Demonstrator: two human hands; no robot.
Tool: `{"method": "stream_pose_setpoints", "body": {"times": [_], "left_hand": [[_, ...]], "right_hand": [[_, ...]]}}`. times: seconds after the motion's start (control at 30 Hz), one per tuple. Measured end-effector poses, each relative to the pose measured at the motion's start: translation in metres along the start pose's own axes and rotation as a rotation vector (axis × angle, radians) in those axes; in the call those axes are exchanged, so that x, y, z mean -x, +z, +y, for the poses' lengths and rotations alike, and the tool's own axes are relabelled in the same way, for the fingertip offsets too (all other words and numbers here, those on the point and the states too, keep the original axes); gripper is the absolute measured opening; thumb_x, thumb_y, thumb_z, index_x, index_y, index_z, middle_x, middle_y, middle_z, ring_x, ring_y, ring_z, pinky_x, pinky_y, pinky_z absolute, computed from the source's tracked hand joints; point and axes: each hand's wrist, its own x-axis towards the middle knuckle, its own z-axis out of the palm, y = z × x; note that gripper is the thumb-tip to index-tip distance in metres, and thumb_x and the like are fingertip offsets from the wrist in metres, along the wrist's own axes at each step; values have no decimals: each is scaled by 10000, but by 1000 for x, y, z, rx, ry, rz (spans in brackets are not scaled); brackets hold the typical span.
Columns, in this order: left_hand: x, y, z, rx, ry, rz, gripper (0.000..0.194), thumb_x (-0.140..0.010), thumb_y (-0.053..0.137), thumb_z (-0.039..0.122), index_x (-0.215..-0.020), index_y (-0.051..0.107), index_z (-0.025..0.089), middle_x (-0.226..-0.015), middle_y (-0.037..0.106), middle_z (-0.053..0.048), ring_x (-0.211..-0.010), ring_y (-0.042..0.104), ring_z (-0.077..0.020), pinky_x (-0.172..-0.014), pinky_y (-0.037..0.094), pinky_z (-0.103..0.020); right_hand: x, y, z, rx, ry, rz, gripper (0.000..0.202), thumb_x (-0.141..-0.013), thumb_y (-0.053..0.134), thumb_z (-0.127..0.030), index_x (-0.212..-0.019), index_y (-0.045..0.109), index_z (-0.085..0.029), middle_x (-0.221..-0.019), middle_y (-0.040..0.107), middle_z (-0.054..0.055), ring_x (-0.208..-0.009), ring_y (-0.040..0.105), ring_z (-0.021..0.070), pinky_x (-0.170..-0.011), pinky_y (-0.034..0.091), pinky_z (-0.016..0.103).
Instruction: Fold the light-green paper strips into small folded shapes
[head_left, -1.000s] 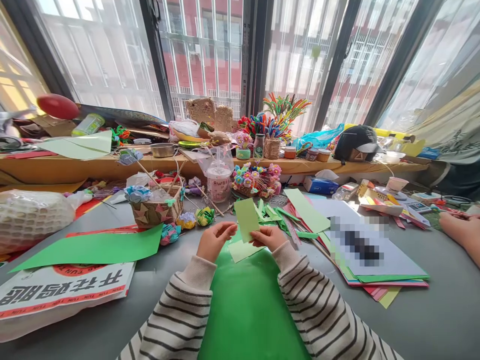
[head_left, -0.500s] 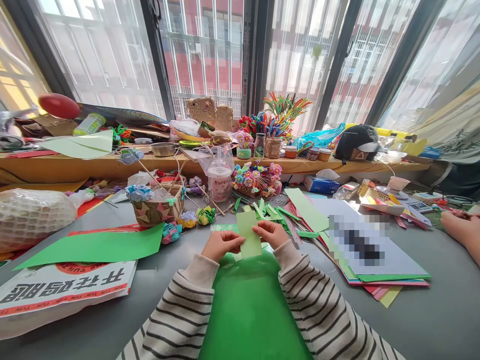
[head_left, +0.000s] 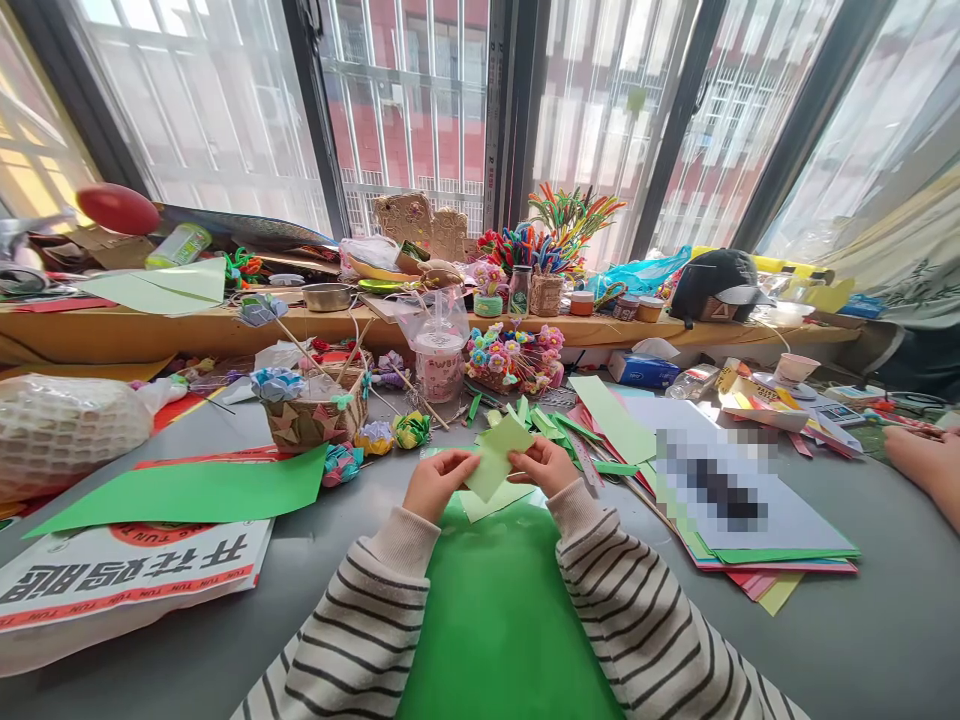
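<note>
Between my hands is a small light green paper piece, tilted so that one corner points down. My left hand pinches its left edge, and my right hand pinches its right side. Just below it, another light green paper lies at the top of a glossy green sheet. Green paper strips are scattered right behind my hands.
At the left are a basket with paper flowers, a long green sheet and a printed bag. A paper stack lies right. Another person's hand shows at the right edge.
The light green paper in my hands has turned from upright to a slanted position and now looks shorter. More of the light green paper beneath it shows.
</note>
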Motion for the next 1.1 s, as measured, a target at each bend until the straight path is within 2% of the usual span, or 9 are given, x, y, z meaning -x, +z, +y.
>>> {"method": "stream_pose_setpoints", "body": {"times": [0.1,0.27,0.4,0.47,0.53,0.67,0.87,0.97,1.1], "left_hand": [[-1,-5,1,-150,131,132,241,-550,604,338,-667,595,127,-627,592,-14,-590,516,-115,-542,402,-197],[-1,-8,2,-269,207,83,249,-562,601,333,-714,599,136,-633,603,-16,-593,536,-120,-532,400,-193],[1,-3,3,-87,41,-40,418,-519,635,355,-849,524,123,-605,612,-17,-553,575,-142,-477,430,-217],[1,-1,2,-19,-81,-140,408,-510,645,355,-807,514,108,-605,625,-41,-540,588,-154,-467,444,-229],[1,-1,0,0,-124,-181,370,-520,644,347,-765,517,101,-587,630,-54,-513,588,-148,-448,444,-223],[-1,-2,-1,39,-124,-170,336,-521,654,325,-735,522,102,-542,623,-42,-456,572,-125,-416,439,-207],[2,1,5,175,-137,-121,382,-543,625,390,-800,511,131,-671,625,-38,-504,597,-129,-426,460,-195],[3,3,6,221,-160,-110,430,-536,611,429,-828,494,135,-675,620,-40,-516,605,-152,-434,475,-216],[2,2,3,236,-152,-70,390,-523,646,372,-792,516,122,-623,617,-28,-555,611,-151,-522,493,-221]], "right_hand": [[-1,-3,-2,8,65,-86,333,-480,676,-282,-732,510,-140,-647,609,8,-564,594,132,-491,513,230],[0,-6,-4,77,49,-77,301,-489,669,-277,-736,561,-142,-681,602,5,-591,582,127,-426,508,197],[1,-4,-2,7,-3,-45,270,-480,668,-280,-696,581,-143,-672,598,-1,-595,578,132,-471,526,223],[1,-3,-1,-37,-4,-52,261,-480,669,-267,-696,579,-151,-680,601,-2,-613,582,138,-486,526,226],[2,-2,-2,-68,8,-70,279,-483,667,-255,-729,571,-164,-672,605,-6,-599,587,140,-481,522,229],[4,-2,-5,-78,28,-128,344,-487,662,-248,-809,559,-179,-657,611,-13,-519,596,140,-461,509,241],[6,0,-7,-3,-42,-84,148,-515,624,-245,-605,602,-129,-703,627,40,-551,605,145,-571,513,277],[6,2,-5,41,-123,-85,92,-525,597,-198,-574,608,-121,-756,630,58,-596,602,148,-576,514,280],[5,3,-2,79,-161,-104,72,-549,566,-177,-564,609,-121,-751,626,58,-661,589,152,-575,513,271]]}}
